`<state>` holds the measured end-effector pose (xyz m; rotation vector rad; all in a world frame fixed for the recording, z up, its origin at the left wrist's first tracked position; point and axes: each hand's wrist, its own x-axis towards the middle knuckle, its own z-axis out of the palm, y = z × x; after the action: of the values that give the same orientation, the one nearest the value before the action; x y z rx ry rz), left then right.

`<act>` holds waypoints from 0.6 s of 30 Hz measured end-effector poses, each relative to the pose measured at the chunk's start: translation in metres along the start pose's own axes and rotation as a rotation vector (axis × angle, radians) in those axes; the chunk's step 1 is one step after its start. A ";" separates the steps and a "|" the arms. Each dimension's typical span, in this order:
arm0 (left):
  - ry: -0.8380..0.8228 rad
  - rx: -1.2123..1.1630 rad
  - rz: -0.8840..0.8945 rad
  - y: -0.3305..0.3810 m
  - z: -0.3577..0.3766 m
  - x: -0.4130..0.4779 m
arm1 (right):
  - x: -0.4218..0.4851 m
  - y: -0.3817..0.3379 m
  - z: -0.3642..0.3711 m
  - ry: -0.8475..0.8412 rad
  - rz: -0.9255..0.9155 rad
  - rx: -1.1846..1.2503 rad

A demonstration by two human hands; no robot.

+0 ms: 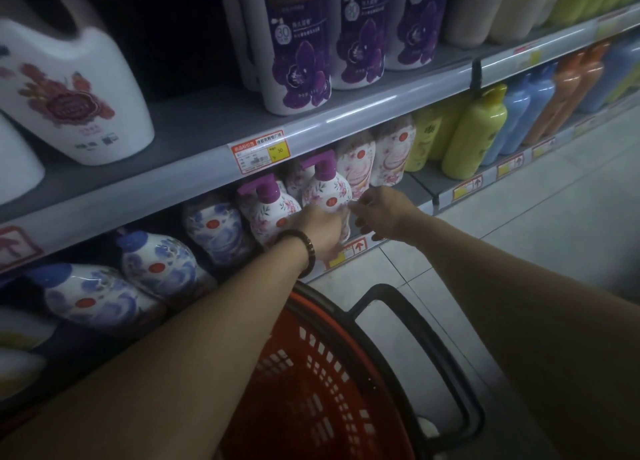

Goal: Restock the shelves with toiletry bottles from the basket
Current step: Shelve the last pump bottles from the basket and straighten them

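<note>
Standing upright at the front of the lower shelf (417, 186), the pink-flowered pump bottle (325, 187) is gripped low by the nearer left hand (320, 232). The right hand (381, 213), fingers relaxed and holding nothing, waits just beside it, above the red basket (311, 373).

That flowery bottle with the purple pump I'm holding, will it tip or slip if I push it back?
Probably stiff: the flowery bottle looks like glossy hard plastic, so maybe slippery. Its rounded body and tall pump suggest it could tip if shoved high.

red basket (311, 373); pink-floral bottle (327, 191)
</note>
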<state>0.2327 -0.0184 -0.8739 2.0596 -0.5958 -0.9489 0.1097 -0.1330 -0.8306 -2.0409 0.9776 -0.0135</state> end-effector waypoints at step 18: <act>0.091 -0.048 0.207 0.034 -0.086 -0.169 | -0.114 -0.099 0.013 0.012 -0.331 -0.153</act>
<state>0.1936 0.1134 -0.7394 1.9439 -0.7144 -0.7393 0.0979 -0.0179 -0.7328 -2.3261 0.6548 -0.1300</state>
